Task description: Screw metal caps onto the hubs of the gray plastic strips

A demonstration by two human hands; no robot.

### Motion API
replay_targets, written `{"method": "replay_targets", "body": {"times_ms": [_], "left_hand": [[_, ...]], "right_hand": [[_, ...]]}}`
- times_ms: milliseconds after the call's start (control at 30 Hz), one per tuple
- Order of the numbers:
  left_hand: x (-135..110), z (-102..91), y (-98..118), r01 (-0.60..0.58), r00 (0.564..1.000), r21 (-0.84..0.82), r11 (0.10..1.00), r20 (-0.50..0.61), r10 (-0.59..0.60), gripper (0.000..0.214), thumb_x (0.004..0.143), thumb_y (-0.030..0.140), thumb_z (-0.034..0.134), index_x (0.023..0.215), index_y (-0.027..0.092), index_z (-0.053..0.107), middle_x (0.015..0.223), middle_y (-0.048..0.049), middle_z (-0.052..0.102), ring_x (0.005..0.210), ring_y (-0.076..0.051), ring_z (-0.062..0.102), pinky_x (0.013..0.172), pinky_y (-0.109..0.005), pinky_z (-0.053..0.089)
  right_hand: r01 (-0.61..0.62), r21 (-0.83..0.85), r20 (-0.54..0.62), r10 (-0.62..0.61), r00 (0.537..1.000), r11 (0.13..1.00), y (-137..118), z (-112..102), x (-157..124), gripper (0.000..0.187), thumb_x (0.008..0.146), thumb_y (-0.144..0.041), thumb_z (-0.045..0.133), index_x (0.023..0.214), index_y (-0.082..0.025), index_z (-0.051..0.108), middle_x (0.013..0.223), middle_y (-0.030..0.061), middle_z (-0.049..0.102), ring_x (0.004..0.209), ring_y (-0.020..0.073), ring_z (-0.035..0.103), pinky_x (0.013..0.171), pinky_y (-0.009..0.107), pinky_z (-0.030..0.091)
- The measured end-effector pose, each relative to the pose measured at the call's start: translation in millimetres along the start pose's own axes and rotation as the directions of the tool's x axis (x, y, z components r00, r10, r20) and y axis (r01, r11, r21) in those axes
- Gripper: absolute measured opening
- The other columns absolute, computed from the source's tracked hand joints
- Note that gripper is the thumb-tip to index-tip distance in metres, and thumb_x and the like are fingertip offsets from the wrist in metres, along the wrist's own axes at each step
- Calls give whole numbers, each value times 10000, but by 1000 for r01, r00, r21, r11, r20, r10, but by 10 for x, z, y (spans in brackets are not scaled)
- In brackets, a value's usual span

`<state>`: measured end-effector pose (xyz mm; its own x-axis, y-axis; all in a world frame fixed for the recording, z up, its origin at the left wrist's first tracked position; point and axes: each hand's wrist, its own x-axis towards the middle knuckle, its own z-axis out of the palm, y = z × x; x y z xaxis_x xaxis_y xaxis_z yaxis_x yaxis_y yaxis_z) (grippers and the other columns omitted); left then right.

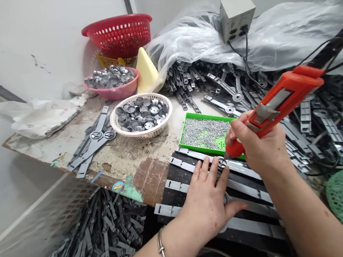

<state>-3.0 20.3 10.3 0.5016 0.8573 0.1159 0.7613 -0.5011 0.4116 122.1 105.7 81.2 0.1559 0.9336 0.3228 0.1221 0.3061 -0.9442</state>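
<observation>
My right hand (268,149) is wrapped round an orange electric screwdriver (286,97), tilted with its tip down at the round hub (222,162) of the farthest grey plastic strip (246,169). Several such strips lie side by side on a black board (176,191). Across their middles rests my left hand (206,200), palm down with fingers spread, fingertips close to that hub; it hides the centres of the nearer strips. Just beyond the strips is a green tray (198,147) of small metal screws. The screwdriver's exact contact with the hub is too small to make out.
A white basket (114,126) of round grey caps stands left of the tray, with a pink bowl (124,92) behind it. Loose strips (97,135) lie leftward; more heap up below (99,235) and at right. A power box (237,16) sits behind, its cables trailing down.
</observation>
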Motion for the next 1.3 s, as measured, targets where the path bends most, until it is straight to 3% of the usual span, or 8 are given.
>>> {"method": "replay_targets", "body": {"times_ms": [333, 567, 733, 833, 1000, 1300], "left_hand": [[-7, 36, -1, 4, 1000, 9, 1000, -19, -4, 796, 832, 724, 363, 1423, 191, 340, 1529, -122, 221, 1414, -327, 85, 1142, -525, 127], [2, 25, 6, 12, 1000, 10, 1000, -27, -12, 780, 842, 709, 374, 1421, 189, 344, 1520, -121, 246, 1415, -316, 101, 1146, -516, 132], [-4, 40, 15, 11, 999, 5, 1000, -38, -11, 769, 859, 704, 331, 1424, 182, 342, 1509, -133, 270, 1412, -328, 102, 1142, -527, 121], [-6, 43, 15, 13, 999, 16, 1000, -33, -12, 774, 864, 700, 322, 1431, 172, 329, 1509, -139, 265, 1411, -332, 99, 1141, -524, 123], [-2, 31, 15, 11, 1000, 48, 999, -25, -10, 804, 849, 717, 326, 1442, 174, 308, 1512, -139, 259, 1414, -327, 91, 1144, -513, 131], [3, 4, 29, 24, 1000, 21, 999, -17, -24, 784, 858, 696, 354, 1441, 173, 306, 1526, -125, 226, 1418, -313, 78, 1149, -494, 133]], "right_hand": [[-3, 38, 30, 1, 1000, 999, 16, 2, -30, 259, 727, -391, 703, 764, -220, 512, 523, -59, 542, 361, 89, 459, 338, 235, 366], [-29, 35, 51, 27, 998, 999, 26, 28, -36, 248, 735, -381, 695, 758, -221, 508, 523, -49, 539, 428, 116, 514, 363, 244, 373], [-48, 18, 185, 44, 982, 999, 34, 3, -40, 255, 742, -380, 702, 804, -231, 505, 556, -47, 554, 500, 138, 552, 443, 277, 431], [-78, 52, 256, 62, 965, 996, 50, -8, -25, 248, 753, -405, 688, 774, -230, 513, 533, -54, 523, 454, 125, 516, 405, 266, 404], [-78, 90, 172, 61, 983, 993, 66, 49, 18, 317, 685, -498, 711, 705, -238, 531, 445, -55, 487, 345, 130, 455, 298, 264, 313], [-36, 130, 162, 15, 987, 991, 50, 123, 46, 294, 697, -490, 696, 684, -246, 532, 409, -65, 465, 291, 107, 399, 298, 263, 335]]}}
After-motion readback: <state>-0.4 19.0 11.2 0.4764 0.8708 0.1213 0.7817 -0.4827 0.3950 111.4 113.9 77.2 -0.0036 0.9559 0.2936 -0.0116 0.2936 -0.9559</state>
